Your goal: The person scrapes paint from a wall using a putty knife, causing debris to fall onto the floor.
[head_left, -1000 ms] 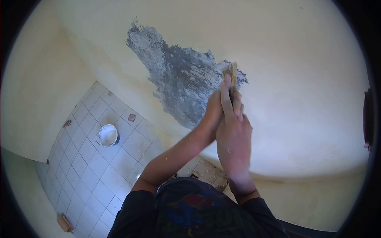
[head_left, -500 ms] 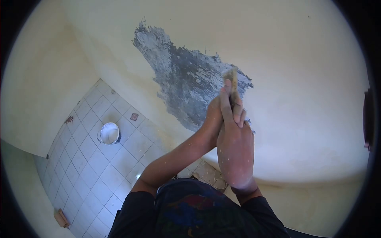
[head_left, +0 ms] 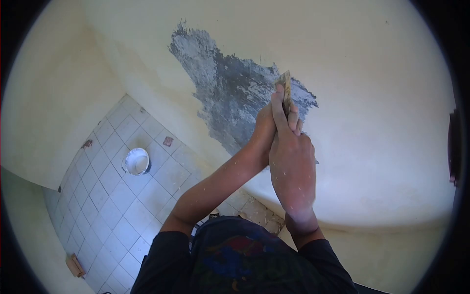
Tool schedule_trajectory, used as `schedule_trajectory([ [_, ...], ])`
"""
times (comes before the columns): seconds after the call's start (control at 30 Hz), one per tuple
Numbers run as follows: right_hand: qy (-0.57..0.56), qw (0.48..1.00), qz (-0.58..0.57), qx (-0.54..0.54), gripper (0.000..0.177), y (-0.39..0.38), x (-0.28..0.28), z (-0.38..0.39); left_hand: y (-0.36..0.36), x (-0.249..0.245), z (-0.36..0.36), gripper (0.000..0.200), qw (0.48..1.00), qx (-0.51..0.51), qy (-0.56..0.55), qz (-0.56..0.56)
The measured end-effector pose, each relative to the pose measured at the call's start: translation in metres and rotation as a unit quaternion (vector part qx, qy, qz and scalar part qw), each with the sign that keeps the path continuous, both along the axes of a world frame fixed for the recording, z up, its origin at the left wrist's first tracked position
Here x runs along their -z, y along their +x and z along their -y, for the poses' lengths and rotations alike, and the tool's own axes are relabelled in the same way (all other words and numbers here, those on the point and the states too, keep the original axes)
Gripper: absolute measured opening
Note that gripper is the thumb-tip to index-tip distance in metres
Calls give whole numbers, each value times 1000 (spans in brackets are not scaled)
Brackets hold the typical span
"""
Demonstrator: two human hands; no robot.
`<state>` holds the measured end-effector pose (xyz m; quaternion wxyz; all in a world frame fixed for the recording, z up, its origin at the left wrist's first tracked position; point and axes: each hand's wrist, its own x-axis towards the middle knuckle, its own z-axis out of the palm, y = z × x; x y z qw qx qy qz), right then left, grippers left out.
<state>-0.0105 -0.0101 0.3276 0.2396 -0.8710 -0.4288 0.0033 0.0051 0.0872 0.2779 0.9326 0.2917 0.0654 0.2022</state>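
Note:
On the cream wall [head_left: 372,122] is a rough grey patch [head_left: 230,81] where darker surface shows through pale streaks. My right hand [head_left: 293,142] is closed around a scraper [head_left: 287,81] with a stained, yellowish blade, its edge at the upper right of the patch. Close against it, my left hand [head_left: 266,117] is also at the scraper, thumb side up. Most of its fingers are hidden behind the right hand, but it appears to grip the tool too. Pale flecks dot both forearms.
A white bucket [head_left: 137,161] with white material inside stands on the tiled floor [head_left: 112,196] at left. Near the lower left wall lies a brown block-like object [head_left: 75,265]. Debris lies on the floor by the wall base. A dark object [head_left: 454,147] is at the right edge.
Both hands and the scraper have moved slightly up along the patch, and the blade now shows more sharply. The view has shifted a little; the bucket stays in place.

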Motion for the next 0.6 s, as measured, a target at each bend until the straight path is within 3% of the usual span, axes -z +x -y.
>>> schedule_trajectory([
  [0.07, 42, 988, 151, 3, 53, 12, 22, -11, -2, 3, -1, 48, 1000, -14, 16, -20],
  [0.17, 85, 993, 74, -41, 53, 5, 3, -7, -1, -6, -10, 47, 998, -47, -31, 28],
  [0.27, 65, 995, 77, 24, 52, -5, 0, -5, -5, -9, -6, 46, 997, 42, 7, 59],
  [0.33, 39, 997, 60, 21, 51, -13, 2, 6, 2, -7, -13, 41, 994, -14, -7, 111],
  [0.47, 12, 999, 39, 8, 49, -12, -18, 1, -9, -14, -4, 44, 998, 3, -17, 66],
  [0.5, 16, 999, 42, 7, 49, -5, -14, -7, -6, -13, -3, 44, 998, -15, 18, 60],
  [0.53, 45, 992, 118, 5, 48, 6, -2, -18, -7, -8, -1, 43, 997, -35, 46, 49],
  [0.57, 65, 980, 186, 3, 47, 8, 10, -18, -11, 0, 1, 43, 998, -35, 37, 41],
  [0.6, 61, 981, 184, 2, 47, 4, 8, -13, -13, 2, -3, 41, 997, -7, -8, 72],
])
